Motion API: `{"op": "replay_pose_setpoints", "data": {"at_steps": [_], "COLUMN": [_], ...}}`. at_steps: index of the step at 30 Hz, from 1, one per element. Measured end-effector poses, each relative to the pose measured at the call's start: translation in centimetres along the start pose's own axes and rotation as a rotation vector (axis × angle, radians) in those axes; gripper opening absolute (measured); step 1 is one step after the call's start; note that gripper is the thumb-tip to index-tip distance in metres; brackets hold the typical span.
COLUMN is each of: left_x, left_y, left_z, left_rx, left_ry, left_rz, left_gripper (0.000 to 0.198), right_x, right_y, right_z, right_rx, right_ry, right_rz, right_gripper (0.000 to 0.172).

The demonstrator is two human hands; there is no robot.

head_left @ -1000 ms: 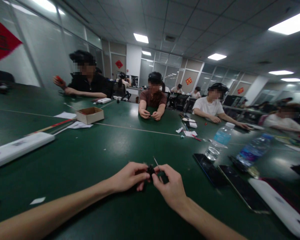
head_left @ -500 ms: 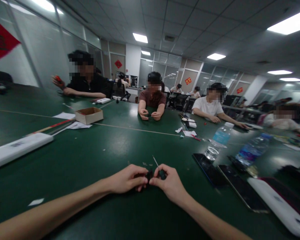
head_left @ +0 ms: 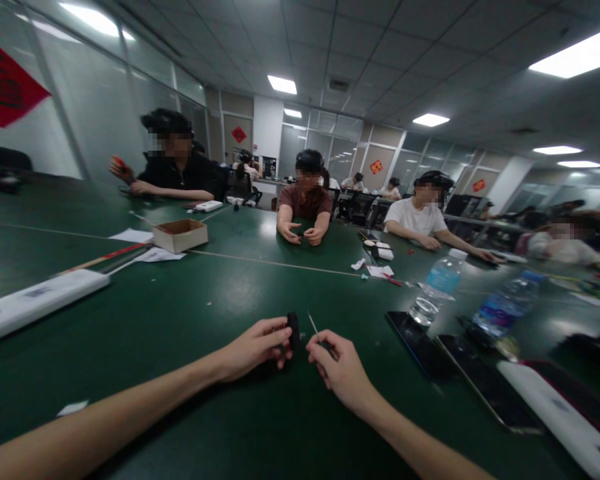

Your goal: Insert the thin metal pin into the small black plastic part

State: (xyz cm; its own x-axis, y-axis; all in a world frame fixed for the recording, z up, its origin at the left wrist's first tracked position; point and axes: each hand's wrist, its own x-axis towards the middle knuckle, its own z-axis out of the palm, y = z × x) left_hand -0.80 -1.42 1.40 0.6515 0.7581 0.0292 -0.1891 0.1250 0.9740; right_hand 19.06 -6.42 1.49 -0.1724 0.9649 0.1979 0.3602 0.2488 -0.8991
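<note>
Black part (head_left: 293, 330) in left hand (head_left: 253, 348) pinch, thin tool (head_left: 313, 327) in right hand (head_left: 341, 370).

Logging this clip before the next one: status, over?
Copy: left hand pinching small black part; right hand gripping thin metal tool, tip apart from the part. Dark phones lie right of the hands, untouched.

You hold a small black part (head_left: 293, 331) upright in the fingertips of your left hand (head_left: 256, 348), dark and oblong in outline. Just beside it, not touching, a thin metal tool (head_left: 313, 327) rises from your right hand (head_left: 341, 368), its slim shaft tilted up and to the left
</note>
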Motion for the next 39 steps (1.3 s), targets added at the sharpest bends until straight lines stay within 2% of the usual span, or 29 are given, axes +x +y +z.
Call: {"op": "replay_pose_setpoints", "data": {"at_steps": [3, 8, 12, 17, 22, 28, 37, 39], "left_x": [0.2, 0.4, 0.3, 0.5, 0.6, 0.7, 0.5, 0.5], "left_y": [-0.2, -0.2, 0.0, -0.1, -0.6, -0.9, -0.3, -0.4], "left_z": [-0.2, -0.4, -0.4, -0.5, -0.8, -1.0, -0.9, -0.9], "left_rx": [-0.132, -0.188, -0.199, -0.213, -0.240, -0.267, -0.297, -0.302], "left_ry": [0.002, 0.013, 0.021, 0.024, 0.036, 0.056, 0.032, 0.040], "left_rz": [-0.006, -0.015, -0.020, -0.002, 0.017, 0.033, 0.032, 0.036], "left_gripper": [0.029, 0.028, 0.029, 0.027, 0.023, 0.018, 0.016, 0.015], "right_x": [-0.1, -0.2, -0.5, -1.0, -1.1, -1.0, -1.0, -0.9], "right_y": [-0.1, -0.5, -0.8, -0.7, -0.3, -0.2, -0.3, -0.3], "right_z": [0.0, -0.1, 0.1, 0.7, 1.0, 0.9, 0.8, 0.4], "right_rx": [0.012, -0.051, -0.225, -0.387, -0.431, -0.446, -0.464, -0.483], "right_ry": [-0.043, -0.054, 0.008, 0.037, 0.074, 0.112, 0.121, 0.083], "right_rz": [-0.002, -0.033, -0.168, -0.306, -0.288, -0.279, -0.271, -0.289], "right_gripper": [0.019, 0.017, 0.014, 0.029, 0.034, 0.020, 0.016, 0.017]}}
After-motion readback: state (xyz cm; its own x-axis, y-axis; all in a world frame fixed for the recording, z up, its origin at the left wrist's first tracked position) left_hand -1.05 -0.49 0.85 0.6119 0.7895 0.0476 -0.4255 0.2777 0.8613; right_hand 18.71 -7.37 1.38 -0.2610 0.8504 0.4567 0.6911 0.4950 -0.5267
